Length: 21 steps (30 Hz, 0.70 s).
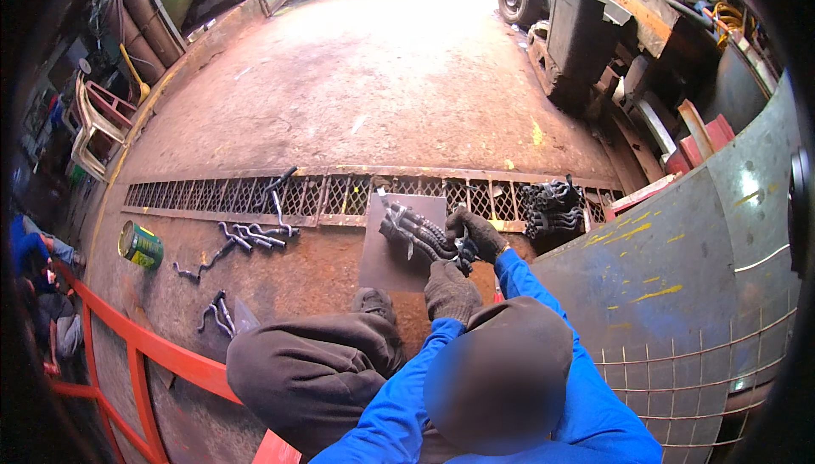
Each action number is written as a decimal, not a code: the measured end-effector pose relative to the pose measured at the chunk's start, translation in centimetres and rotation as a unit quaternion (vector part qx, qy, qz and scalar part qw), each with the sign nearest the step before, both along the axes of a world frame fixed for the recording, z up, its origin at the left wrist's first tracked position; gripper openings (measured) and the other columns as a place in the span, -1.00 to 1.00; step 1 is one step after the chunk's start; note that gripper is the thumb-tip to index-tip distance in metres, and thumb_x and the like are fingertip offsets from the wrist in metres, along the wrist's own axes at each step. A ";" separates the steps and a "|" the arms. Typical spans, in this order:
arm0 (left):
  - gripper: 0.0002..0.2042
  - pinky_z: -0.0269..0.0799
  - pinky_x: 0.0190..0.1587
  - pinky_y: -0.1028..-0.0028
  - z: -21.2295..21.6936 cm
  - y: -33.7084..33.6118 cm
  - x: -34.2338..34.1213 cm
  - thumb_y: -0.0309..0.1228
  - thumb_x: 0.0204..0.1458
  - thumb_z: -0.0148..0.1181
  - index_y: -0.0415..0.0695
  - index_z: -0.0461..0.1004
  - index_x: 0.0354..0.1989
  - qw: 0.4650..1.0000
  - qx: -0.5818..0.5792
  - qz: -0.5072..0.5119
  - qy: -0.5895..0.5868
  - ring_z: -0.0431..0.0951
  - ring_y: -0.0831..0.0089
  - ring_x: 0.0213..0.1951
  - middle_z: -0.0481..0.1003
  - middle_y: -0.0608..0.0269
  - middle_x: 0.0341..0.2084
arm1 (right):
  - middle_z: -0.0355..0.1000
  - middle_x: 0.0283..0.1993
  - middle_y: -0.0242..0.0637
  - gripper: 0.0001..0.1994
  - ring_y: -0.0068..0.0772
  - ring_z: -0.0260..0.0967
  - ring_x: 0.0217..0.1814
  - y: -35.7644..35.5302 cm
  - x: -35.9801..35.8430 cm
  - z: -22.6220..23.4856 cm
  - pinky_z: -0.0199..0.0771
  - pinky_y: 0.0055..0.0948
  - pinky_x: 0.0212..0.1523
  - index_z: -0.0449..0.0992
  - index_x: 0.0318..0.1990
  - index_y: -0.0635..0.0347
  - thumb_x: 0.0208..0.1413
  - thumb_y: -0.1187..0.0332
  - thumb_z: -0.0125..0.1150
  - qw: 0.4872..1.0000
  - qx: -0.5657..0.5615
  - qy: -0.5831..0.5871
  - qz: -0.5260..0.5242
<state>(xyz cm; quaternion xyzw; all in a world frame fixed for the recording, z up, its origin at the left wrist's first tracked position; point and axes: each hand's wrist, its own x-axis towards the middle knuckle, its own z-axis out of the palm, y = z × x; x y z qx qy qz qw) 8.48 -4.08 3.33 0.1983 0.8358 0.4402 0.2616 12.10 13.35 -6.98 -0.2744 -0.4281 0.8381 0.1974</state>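
The bars, a bundle of dark twisted metal pieces, lie on a grey plate set on the rusty floor just below the drain grate. I judge the work in hand to be gathering or squaring up that bundle at its near end. To do it well I would keep the near ends pinched together, let the plate bear the weight, and keep the far ends from fanning out toward the grate.

My right hand, gloved, is curled shut around the near end of the bars, wrist bent inward, the blue sleeve running back to the lower right. My left hand, also gloved, sits just below and touching that same end, knuckles up; its fingers are tucked under, so I cannot tell whether it grips or only steadies.

A second stack of like pieces lies on the grate to the right. Loose hooks lie well apart to the left, near a green can.
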 end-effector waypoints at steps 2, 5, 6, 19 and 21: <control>-0.72 0.41 -0.10 0.02 -0.2 0.3 0.5 -0.22 0.22 -0.05 -0.18 0.48 -0.18 0.999 -0.045 -0.011 0.011 0.55 -0.18 -0.17 0.56 -0.17 -0.27 | 0.51 -0.32 -0.22 -0.55 -0.38 0.48 -0.30 0.7 0.1 -0.2 0.51 -0.40 -0.26 0.50 -0.17 0.31 0.35 0.00 -0.01 1.000 0.020 -0.010 0.008; -0.72 0.41 -0.11 0.03 0.3 0.2 0.4 -0.22 0.22 -0.04 -0.18 0.48 -0.19 1.000 -0.023 0.000 0.010 0.55 -0.17 -0.18 0.56 -0.17 -0.27 | 0.48 -0.35 -0.29 -0.63 -0.43 0.45 -0.30 0.2 -0.1 -0.2 0.46 -0.45 -0.21 0.49 -0.17 0.28 0.35 0.10 -0.01 0.999 0.036 -0.013 -0.015; -0.71 0.41 -0.11 0.03 0.6 0.2 0.6 -0.22 0.22 -0.04 -0.19 0.48 -0.19 1.000 0.002 0.003 0.003 0.55 -0.17 -0.18 0.56 -0.16 -0.28 | 0.47 -0.35 -0.31 -0.65 -0.46 0.44 -0.30 0.5 0.2 -0.4 0.46 -0.46 -0.20 0.49 -0.17 0.26 0.35 0.12 -0.02 0.995 0.097 -0.021 -0.011; -0.72 0.42 -0.12 0.09 -2.1 0.3 -0.8 -0.24 0.22 -0.05 -0.19 0.50 -0.21 0.996 0.063 0.002 0.068 0.57 -0.11 -0.20 0.57 -0.12 -0.32 | 0.48 -0.35 -0.31 -0.66 -0.42 0.47 -0.29 1.2 -1.1 4.3 0.50 -0.41 -0.23 0.50 -0.18 0.19 0.40 0.13 -0.10 0.983 0.179 -0.051 0.005; -0.72 0.43 -0.13 0.08 -3.3 0.3 -1.0 -0.24 0.22 -0.05 -0.20 0.49 -0.19 0.997 0.069 0.016 0.022 0.57 -0.12 -0.21 0.57 -0.14 -0.32 | 0.50 -0.28 -0.28 -0.65 -0.41 0.49 -0.21 0.6 -0.6 5.0 0.51 -0.40 -0.13 0.49 -0.17 0.20 0.41 0.12 -0.11 0.989 0.143 -0.021 0.041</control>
